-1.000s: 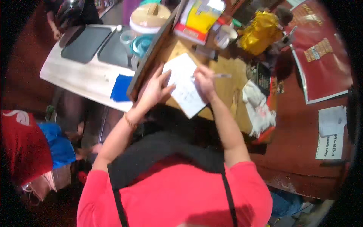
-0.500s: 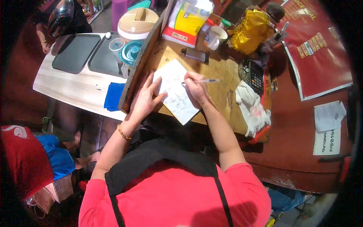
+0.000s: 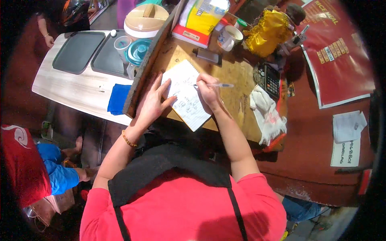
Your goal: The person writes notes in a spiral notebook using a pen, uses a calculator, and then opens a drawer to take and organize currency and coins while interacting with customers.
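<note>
A spiral notepad (image 3: 185,90) with handwriting lies slanted on the wooden desk (image 3: 237,76) in front of me. My right hand (image 3: 209,93) grips a clear pen (image 3: 223,85), its tip at the written page. Fingers spread, my left hand (image 3: 152,102) lies flat at the notepad's left edge, the thumb and fingertips on the paper. A beaded bracelet (image 3: 128,138) circles my left wrist. Beyond the notepad lies a small dark oblong object (image 3: 207,56).
A raised wooden edge (image 3: 150,56) divides the desk from a counter with grey trays (image 3: 78,52), a teal-lidded jug (image 3: 139,52) and a blue cloth (image 3: 119,99). Right of me are a white towel (image 3: 263,112), a calculator (image 3: 272,82) and a mug (image 3: 230,38). A person in red (image 3: 24,164) sits at left.
The whole view has shifted slightly. My right hand stays at nearly the same spot on the page with the pen, and my left hand still rests on the notepad's edge.
</note>
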`<state>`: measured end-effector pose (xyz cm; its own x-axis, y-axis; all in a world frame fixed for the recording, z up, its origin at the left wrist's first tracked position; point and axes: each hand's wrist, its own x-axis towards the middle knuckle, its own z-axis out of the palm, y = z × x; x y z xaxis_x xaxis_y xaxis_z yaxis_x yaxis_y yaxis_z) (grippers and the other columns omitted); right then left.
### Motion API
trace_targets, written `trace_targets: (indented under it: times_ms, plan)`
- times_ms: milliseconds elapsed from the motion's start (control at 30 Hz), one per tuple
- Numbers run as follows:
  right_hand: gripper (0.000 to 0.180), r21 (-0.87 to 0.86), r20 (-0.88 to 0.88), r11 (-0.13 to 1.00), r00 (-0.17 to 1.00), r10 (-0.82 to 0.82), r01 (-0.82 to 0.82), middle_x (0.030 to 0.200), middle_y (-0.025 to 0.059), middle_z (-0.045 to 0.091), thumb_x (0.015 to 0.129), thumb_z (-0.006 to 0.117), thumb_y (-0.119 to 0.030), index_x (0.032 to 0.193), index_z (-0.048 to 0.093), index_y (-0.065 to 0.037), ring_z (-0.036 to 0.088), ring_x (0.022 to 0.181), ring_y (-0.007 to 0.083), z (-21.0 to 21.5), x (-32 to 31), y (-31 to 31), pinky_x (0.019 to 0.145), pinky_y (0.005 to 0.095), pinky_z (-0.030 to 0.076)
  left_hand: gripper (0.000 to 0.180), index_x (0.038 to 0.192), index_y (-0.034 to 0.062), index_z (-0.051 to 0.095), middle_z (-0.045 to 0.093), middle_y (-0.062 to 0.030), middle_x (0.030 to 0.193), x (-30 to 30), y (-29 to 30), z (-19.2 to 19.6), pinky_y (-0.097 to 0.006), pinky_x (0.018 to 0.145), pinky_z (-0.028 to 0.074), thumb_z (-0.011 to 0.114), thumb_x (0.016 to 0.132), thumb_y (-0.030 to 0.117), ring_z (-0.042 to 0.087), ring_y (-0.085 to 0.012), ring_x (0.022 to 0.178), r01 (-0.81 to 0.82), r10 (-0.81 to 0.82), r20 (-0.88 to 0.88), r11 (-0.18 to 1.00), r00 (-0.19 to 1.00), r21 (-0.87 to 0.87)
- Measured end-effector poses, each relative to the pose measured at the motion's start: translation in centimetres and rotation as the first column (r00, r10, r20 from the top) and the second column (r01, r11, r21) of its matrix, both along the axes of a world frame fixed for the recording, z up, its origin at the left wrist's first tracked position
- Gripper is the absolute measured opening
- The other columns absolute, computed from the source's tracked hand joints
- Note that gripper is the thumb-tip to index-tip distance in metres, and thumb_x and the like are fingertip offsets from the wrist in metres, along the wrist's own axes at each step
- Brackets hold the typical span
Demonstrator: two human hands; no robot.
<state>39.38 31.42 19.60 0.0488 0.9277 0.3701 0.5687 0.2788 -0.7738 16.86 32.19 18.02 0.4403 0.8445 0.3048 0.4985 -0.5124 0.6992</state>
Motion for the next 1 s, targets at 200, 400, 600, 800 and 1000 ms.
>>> trace_targets:
  times_ms: [200,400,600,800,1000]
  plan:
    - [0.011,0.005,0.004,0.999,0.999,-0.032,0.032,0.061,0.0146,0.053,0.074,0.048,-0.007,0.069,0.054,0.0,0.055,0.056,0.0227,0.3,-0.3,-0.2,0.054,0.0336,0.042,0.059,0.128,0.0006,0.051,0.029,-0.0235,0.146,0.0,-0.2,0.3,-0.037,0.101,0.039,0.071,0.079,0.026,0.042,-0.0351,0.128,0.0,0.002,0.026,0.999,1.0,-0.051]
    - [0.009,-0.021,-0.043,0.997,0.996,-0.073,0.072,0.059,0.0134,0.052,0.074,0.048,-0.005,0.07,0.054,0.0,0.054,0.056,0.0207,0.0,-0.2,-0.1,0.053,0.0333,0.041,0.059,0.128,0.0007,0.051,0.03,-0.0235,0.145,0.2,-0.2,0.3,-0.037,0.103,0.037,0.071,0.078,0.026,0.041,-0.0357,0.128,-0.009,0.011,0.027,0.998,1.0,-0.069]
    - [0.007,0.098,0.005,0.991,0.996,-0.094,0.093,0.058,0.0079,0.049,0.073,0.049,-0.002,0.069,0.054,0.001,0.049,0.056,0.0135,-0.2,0.2,0.1,0.052,0.0294,0.038,0.06,0.127,0.0005,0.052,0.031,-0.0239,0.145,0.3,0.1,-0.6,-0.037,0.103,0.037,0.073,0.077,0.025,0.041,-0.0357,0.128,0.017,-0.01,0.118,0.998,0.993,-0.064]
    - [0.01,0.066,0.001,0.989,0.992,-0.129,0.129,0.059,0.0089,0.051,0.073,0.053,-0.009,0.07,0.055,0.001,0.051,0.057,0.0148,-0.2,1.2,0.6,0.054,0.0304,0.04,0.057,0.126,-0.0034,0.051,0.032,-0.0268,0.143,0.3,0.0,-0.3,-0.037,0.106,0.033,0.072,0.078,0.02,0.036,-0.0372,0.131,0.04,-0.023,0.168,0.995,0.986,-0.095]
    - [0.008,0.036,-0.007,0.992,0.993,-0.118,0.119,0.062,0.0156,0.054,0.074,0.05,-0.007,0.072,0.055,-0.001,0.056,0.055,0.0252,0.1,1.1,0.3,0.052,0.0357,0.043,0.057,0.126,-0.0032,0.051,0.031,-0.0272,0.143,0.0,-0.5,0.7,-0.038,0.106,0.033,0.07,0.079,0.023,0.034,-0.038,0.132,0.009,-0.006,0.058,0.999,0.998,-0.039]
